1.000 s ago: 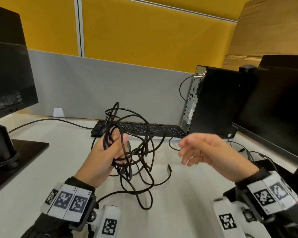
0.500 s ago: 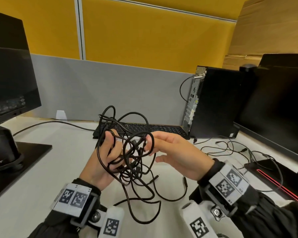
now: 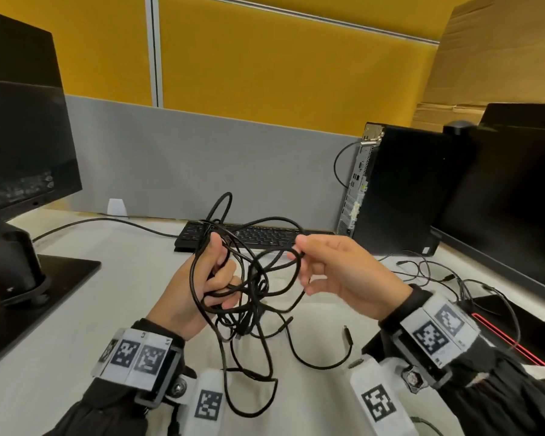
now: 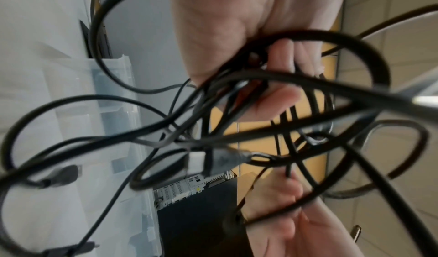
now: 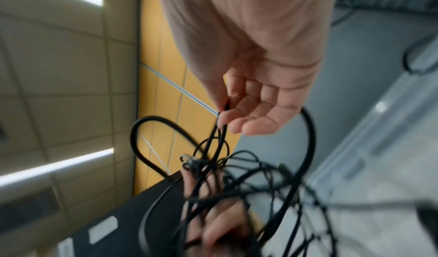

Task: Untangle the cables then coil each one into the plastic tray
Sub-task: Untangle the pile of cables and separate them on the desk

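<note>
A tangle of black cables (image 3: 252,278) hangs above the white desk. My left hand (image 3: 221,269) grips the tangle with its fingers curled round several strands, as the left wrist view shows (image 4: 279,69). My right hand (image 3: 301,251) pinches one thin loop between thumb and forefinger at the tangle's right side (image 5: 224,111). Loops trail down to the desk, and one plug end (image 3: 348,335) lies loose there. A USB plug (image 4: 196,161) dangles inside the knot. The clear plastic tray (image 4: 113,84) sits on the desk below the cables.
A black keyboard (image 3: 265,236) lies behind the hands. A PC tower (image 3: 400,190) and a monitor (image 3: 516,199) stand on the right, with other thin cables (image 3: 428,272) in front of them. Another monitor and its base (image 3: 22,215) stand on the left.
My right hand came in from the right, reached the tangle and took a loop, and now draws it rightward. My left hand kept its grip on the bundle.
</note>
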{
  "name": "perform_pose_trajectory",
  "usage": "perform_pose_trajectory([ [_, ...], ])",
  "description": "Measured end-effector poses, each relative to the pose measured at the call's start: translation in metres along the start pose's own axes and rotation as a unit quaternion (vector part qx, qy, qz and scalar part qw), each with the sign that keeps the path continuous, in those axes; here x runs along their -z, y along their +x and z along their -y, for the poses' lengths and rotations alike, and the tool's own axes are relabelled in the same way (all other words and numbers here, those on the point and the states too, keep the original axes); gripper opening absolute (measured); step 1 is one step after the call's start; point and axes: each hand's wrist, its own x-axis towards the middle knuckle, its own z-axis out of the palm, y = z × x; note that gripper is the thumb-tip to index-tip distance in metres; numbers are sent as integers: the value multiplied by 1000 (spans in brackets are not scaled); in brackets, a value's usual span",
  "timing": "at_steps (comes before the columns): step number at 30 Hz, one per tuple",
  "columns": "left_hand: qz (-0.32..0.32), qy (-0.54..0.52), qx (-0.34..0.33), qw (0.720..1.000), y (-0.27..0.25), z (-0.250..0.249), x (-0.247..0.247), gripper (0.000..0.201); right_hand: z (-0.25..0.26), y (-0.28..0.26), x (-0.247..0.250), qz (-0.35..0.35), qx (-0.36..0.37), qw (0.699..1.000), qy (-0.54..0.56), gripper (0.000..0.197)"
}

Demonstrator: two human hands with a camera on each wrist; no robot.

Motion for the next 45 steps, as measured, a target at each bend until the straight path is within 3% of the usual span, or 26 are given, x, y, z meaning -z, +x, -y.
perform_pose_trajectory([
  [2,-19,25,31,999,-1,-4,4,52,7,-3,11,-27,6,1000,5,32],
  [4,-53,71,64,994,-2,-9,6,50,13,-5,24,-42,-12,994,104,35],
  [7,-102,145,92,980,-1,-14,6,36,16,-11,36,-14,-15,982,186,35],
  [10,-133,172,97,971,-1,-20,8,34,13,-13,50,-56,33,996,-68,34],
  [11,-144,183,100,967,-2,-22,10,35,11,-13,56,-91,73,972,-203,30],
  [13,-169,210,106,957,-2,-24,14,38,9,-11,69,-186,166,858,-449,22],
  [14,-180,222,108,952,-3,-25,16,39,7,-10,76,-223,195,802,-519,22],
  [15,-188,231,110,948,-3,-25,19,40,6,-10,81,-247,209,768,-552,22],
  [16,-193,235,110,946,-3,-25,21,41,4,-8,86,-267,211,758,-557,22],
  [17,-194,236,109,946,-2,-26,23,39,1,-6,92,-286,205,781,-517,22],
  [18,-191,237,106,947,-1,-26,23,39,-1,-6,96,-296,174,838,-424,22],
  [20,-186,244,108,946,0,-25,24,35,-2,-8,96,-233,75,961,-129,21],
  [21,-186,245,110,945,1,-25,24,32,-3,-9,95,-197,29,980,-18,21],
  [23,-189,242,109,945,1,-24,26,29,-6,-7,99,-196,-4,981,-7,23],
  [25,-210,250,104,940,0,-26,29,28,-11,-4,103,-275,54,939,-198,30],
  [27,-237,260,98,931,-1,-29,35,24,-13,-3,110,-384,130,805,-433,35],
  [28,-254,257,90,928,-2,-30,38,21,-14,-5,117,-427,152,759,-467,35],
  [29,-273,245,80,927,-2,-32,41,17,-16,-7,128,-452,158,757,-445,35],
  [30,-292,227,68,926,-2,-33,45,16,-18,-9,140,-459,149,778,-402,36],
  [32,-312,198,52,928,-1,-35,49,26,-24,-13,155,-426,51,826,-366,40],
  [33,-308,191,47,931,0,-35,49,30,-28,-16,162,-379,-12,834,-401,41],
  [35,-274,193,38,941,1,-33,45,26,-38,-22,165,-258,-109,815,-507,39],
  [37,-227,207,19,951,1,-30,36,24,-40,-30,153,-156,-157,791,-570,50],
  [40,-140,201,0,970,1,-24,22,29,-34,-31,118,-105,-84,788,-601,87],
  [43,-74,219,6,973,1,-16,7,38,-24,-21,59,-49,41,794,-605,79],
  [45,-37,211,10,977,0,-12,3,33,-22,-11,28,-8,83,800,-594,68],
])
